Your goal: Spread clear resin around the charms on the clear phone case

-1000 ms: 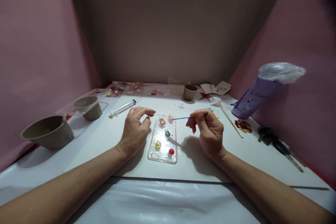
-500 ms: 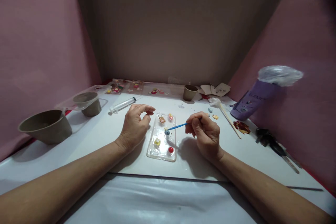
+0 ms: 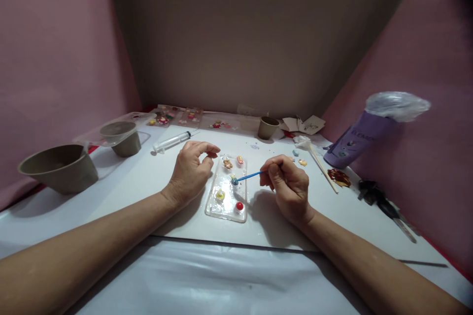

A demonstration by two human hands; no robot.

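A clear phone case (image 3: 226,214) lies on the white board, bearing small decorations: a brown one (image 3: 227,164), a yellow one (image 3: 220,195), a red ball (image 3: 239,205) and a blue piece (image 3: 234,181). My right hand (image 3: 286,184), right of the case, pinches a thin blue stick (image 3: 249,176) whose tip reaches the blue piece. Beside the case's upper left edge is my left hand (image 3: 192,170), fingers curved and apart, holding nothing.
Two brown cups (image 3: 79,177) (image 3: 127,145) stand left, a third cup (image 3: 267,129) at the back. A syringe (image 3: 172,141) lies behind my left hand. At right are a wooden stick (image 3: 325,170), a purple container (image 3: 354,140) and black-handled tools (image 3: 384,206).
The view has shifted slightly, so the case and cups appear a little higher. Both hands hold nearly the same pose, and the stick's tip stays at the blue piece.
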